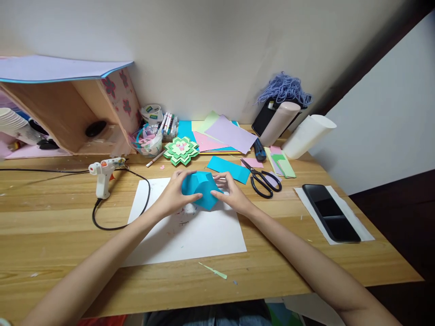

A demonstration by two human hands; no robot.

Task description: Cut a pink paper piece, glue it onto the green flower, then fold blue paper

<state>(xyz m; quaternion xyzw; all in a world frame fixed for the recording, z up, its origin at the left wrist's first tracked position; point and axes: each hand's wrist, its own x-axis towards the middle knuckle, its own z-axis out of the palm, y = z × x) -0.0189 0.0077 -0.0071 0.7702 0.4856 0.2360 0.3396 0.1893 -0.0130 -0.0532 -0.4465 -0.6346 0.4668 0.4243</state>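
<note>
Between my two hands is a blue folded paper shape, held just over a white sheet marked with small dark and red smudges. My left hand grips its left side, thumb across the front. On the right side my right hand holds it with the thumb in front and the fingers behind, partly hidden. Right of the hands lie black-handled scissors and a flat blue paper strip. A layered green paper flower rests behind my left hand.
A white glue gun with a looping black cord stands at left, near an open box. Coloured paper sheets, a tub of scraps and upright white rolls line the back. A phone lies at right.
</note>
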